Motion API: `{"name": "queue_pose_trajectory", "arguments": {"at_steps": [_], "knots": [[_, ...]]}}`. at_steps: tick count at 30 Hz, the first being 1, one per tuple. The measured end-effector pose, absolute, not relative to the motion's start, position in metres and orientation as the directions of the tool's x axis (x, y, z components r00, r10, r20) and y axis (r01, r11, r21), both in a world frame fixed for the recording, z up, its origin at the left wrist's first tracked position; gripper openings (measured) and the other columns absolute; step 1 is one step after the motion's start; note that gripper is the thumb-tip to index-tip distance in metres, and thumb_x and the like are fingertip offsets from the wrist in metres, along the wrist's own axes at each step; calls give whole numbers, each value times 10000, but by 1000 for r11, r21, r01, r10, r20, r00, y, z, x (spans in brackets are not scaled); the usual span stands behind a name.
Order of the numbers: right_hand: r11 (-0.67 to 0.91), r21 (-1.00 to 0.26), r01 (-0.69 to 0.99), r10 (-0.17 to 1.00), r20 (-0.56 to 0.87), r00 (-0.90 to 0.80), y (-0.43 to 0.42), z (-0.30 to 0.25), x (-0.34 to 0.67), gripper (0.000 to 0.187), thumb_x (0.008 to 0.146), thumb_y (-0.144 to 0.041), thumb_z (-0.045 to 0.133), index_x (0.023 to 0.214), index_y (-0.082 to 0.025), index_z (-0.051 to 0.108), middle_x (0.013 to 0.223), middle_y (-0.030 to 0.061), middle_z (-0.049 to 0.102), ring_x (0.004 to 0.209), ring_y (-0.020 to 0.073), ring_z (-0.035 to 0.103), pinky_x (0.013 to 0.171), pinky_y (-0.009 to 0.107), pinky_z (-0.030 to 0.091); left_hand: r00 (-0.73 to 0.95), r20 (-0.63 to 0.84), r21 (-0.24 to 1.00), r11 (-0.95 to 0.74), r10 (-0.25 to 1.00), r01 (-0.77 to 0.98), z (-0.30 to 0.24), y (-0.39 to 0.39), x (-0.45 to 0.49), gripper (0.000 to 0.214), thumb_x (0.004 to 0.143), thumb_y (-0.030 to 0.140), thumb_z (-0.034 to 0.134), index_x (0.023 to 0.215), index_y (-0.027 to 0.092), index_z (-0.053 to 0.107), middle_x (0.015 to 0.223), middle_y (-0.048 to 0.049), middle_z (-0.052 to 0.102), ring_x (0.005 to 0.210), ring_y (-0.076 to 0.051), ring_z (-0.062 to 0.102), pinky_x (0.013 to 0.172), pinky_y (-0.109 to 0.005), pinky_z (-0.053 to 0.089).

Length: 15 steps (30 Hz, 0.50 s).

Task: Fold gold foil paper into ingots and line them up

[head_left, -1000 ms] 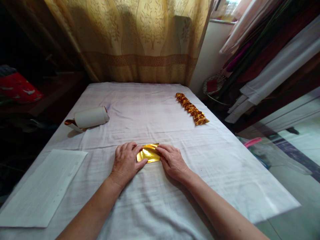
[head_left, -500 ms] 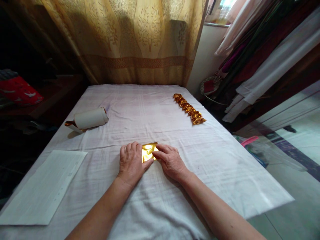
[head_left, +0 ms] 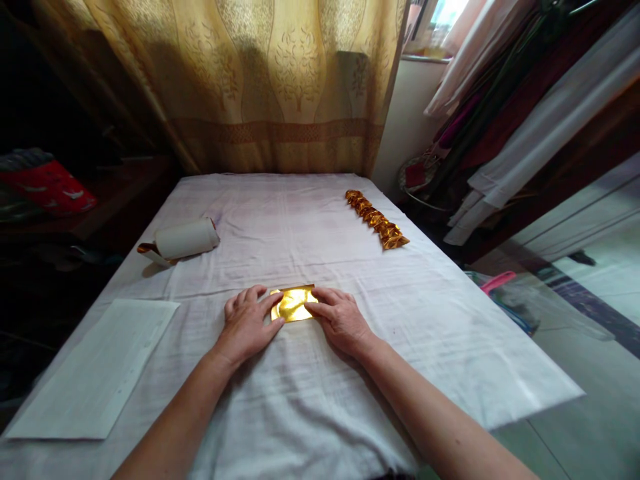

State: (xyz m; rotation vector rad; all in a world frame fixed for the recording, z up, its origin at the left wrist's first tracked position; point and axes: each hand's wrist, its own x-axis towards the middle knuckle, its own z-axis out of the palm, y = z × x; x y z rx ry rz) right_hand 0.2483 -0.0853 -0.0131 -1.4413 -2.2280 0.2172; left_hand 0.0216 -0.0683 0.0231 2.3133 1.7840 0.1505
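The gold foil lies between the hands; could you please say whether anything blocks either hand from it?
Nothing visible does: the left hand and the right hand touch opposite ends of the gold foil. The white roll and crinkled gold strip lie farther back.

A gold curtain (head_left: pixel 295 80) with tree motifs hangs behind the far edge of the cloth-covered counter (head_left: pixel 280 207); a reddish-brown band (head_left: pixel 280 131) crosses its lower part. At upper right, a window (head_left: pixel 433 30) is partly visible. Garments hang along the right side, including a white one (head_left: pixel 540 133) and a pale pink one (head_left: pixel 463 70). Below them, a pink handle (head_left: pixel 499 282) protrudes beside clear plastic (head_left: pixel 565 317) above pale floor tiles (head_left: pixel 580 427). At left, a red item (head_left: pixel 55 187) with white figures rests on a dark surface (head_left: pixel 135 190); its contents are indistinct.
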Motion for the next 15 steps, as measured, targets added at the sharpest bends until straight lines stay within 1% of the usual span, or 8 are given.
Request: {"name": "queue_pose_trajectory", "arguments": {"at_steps": [5, 8, 13, 15], "knots": [[426, -375, 823, 898, 283, -336, -86, -14, 249, 255, 957, -265, 570, 1141, -350, 725, 1286, 42, 654, 1170, 226, 578, 934, 387, 435, 327, -101, 256, -293, 939, 921, 30, -61, 11, 465, 836, 356, 588, 1297, 410, 615, 1360, -55, 543, 1264, -294, 471, 1062, -493, 334], [428, -371, 824, 897, 285, -338, -86, -15, 249, 269, 962, -255, 551, 1146, -351, 723, 1288, 40, 652, 1181, 223, 574, 946, 389, 430, 362, -116, 273, -321, 925, 907, 29, -58, 4, 472, 842, 339, 569, 1308, 402, 609, 1384, -60, 536, 1283, -292, 469, 1083, -504, 324], [433, -362, 825, 894, 291, -341, -86, -14, 249, 271, 970, -269, 525, 1135, -330, 731, 1277, 53, 659, 1161, 221, 583, 947, 390, 435, 358, -99, 290, -317, 929, 903, 26, -58, 1, 480, 829, 344, 569, 1305, 397, 612, 1377, -47, 546, 1296, -279, 467, 1108, -492, 311], [426, -346, 836, 897, 279, -342, -87, -9, 248, 273, 971, -268, 514, 1130, -317, 731, 1286, 57, 659, 1187, 230, 572, 961, 401, 428, 347, -101, 287, -307, 932, 908, 27, -59, 3, 474, 834, 354, 557, 1302, 400, 614, 1375, -40, 545, 1302, -274, 465, 1116, -482, 305]]}}
